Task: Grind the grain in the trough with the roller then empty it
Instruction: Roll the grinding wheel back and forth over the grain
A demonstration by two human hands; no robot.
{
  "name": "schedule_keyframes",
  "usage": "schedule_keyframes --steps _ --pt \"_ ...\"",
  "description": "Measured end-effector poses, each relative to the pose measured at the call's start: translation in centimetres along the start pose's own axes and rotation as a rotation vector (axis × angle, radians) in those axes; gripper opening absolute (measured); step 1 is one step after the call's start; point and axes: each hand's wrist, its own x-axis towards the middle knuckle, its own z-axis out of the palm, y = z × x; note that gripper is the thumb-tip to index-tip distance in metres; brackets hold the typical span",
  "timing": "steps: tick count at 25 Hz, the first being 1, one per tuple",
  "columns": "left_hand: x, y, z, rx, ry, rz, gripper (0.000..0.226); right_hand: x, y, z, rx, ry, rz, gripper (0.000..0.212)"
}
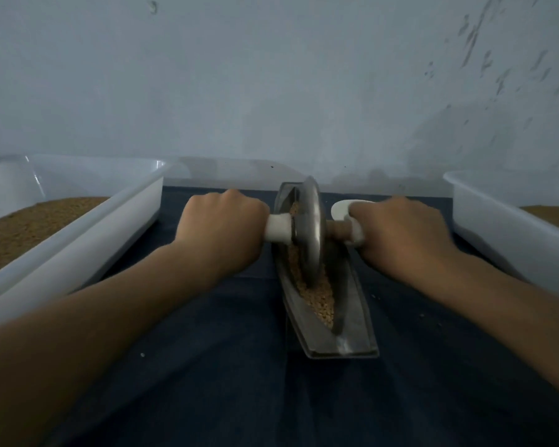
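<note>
A long metal trough [357, 321] lies lengthwise on the dark blue cloth, holding brown grain [320, 298]. A metal disc roller [312, 227] stands upright in the trough's far half, with a white-capped handle sticking out on each side. My left hand [221, 225] grips the left handle [278, 227]. My right hand [400, 232] grips the right handle [352, 232]. A small white rounded object [341, 208] shows just behind my right hand; I cannot tell what it is.
A white plastic tub [117, 217] with brown grain stands at the left. Another white tub [510, 227] with grain stands at the right. A pale wall rises just behind the table. A few loose grains lie on the dark cloth [207, 366].
</note>
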Motion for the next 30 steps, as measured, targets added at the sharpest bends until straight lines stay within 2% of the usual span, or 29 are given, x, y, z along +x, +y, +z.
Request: schedule_keyframes --steps 2,3,6,8,11,13,15,17,20,22,24,25,28,30 --pt "-2.4 -0.2 -1.0 0.024 0.157 0.104 0.038 -3.3 0.5 -0.8 -0.012 0.108 -0.027 0.025" --pt "-2.2 -0.4 -1.1 0.01 0.18 0.085 0.042 -3.5 0.8 -0.7 0.007 0.089 -0.017 0.027" --pt "-0.3 0.3 1.1 0.034 0.027 -0.029 0.029 0.0 -0.2 0.3 -0.083 0.049 0.018 0.029" --pt "1.9 0.4 2.8 -0.03 -0.054 -0.151 0.009 3.7 -1.3 0.7 -0.077 -0.004 0.04 0.011" --pt "2.3 0.3 2.8 -0.088 -0.126 -0.201 0.005 5.0 -1.7 0.2 -0.063 -0.105 0.051 0.013" --pt "0.6 0.4 1.7 -0.035 -0.026 -0.101 0.017 1.9 -0.9 -0.4 -0.03 -0.075 0.026 0.014" --pt "-1.7 0.2 0.2 0.017 0.1 0.015 0.035 -1.8 -0.3 -1.4 0.011 0.046 -0.029 0.035" --pt "-2.8 -0.1 -0.8 0.001 0.139 0.025 0.043 -2.8 0.3 -1.9 0.009 0.098 -0.055 0.046" --pt "-1.9 0.5 1.2 -0.01 0.069 -0.069 0.035 0.0 -0.5 -0.4 -0.075 0.056 -0.034 0.03" --pt "1.3 0.4 2.4 0.001 0.022 -0.113 0.013 3.7 -0.5 1.0 0.051 -0.075 0.029 0.017" --pt "3.5 0.4 2.6 0.004 -0.042 -0.109 0.014 5.8 -0.2 2.0 0.138 -0.186 0.08 0.014" --pt "3.8 0.4 3.0 0.008 -0.03 -0.112 0.013 6.1 0.0 2.5 0.145 -0.163 0.085 0.014" --pt "1.7 0.5 3.9 -0.032 0.055 -0.171 0.02 4.3 -0.2 3.1 0.088 0.143 -0.013 0.03" --pt "0.7 0.4 4.2 -0.038 0.081 -0.188 0.028 3.7 -0.4 2.7 0.098 0.245 -0.047 0.026"
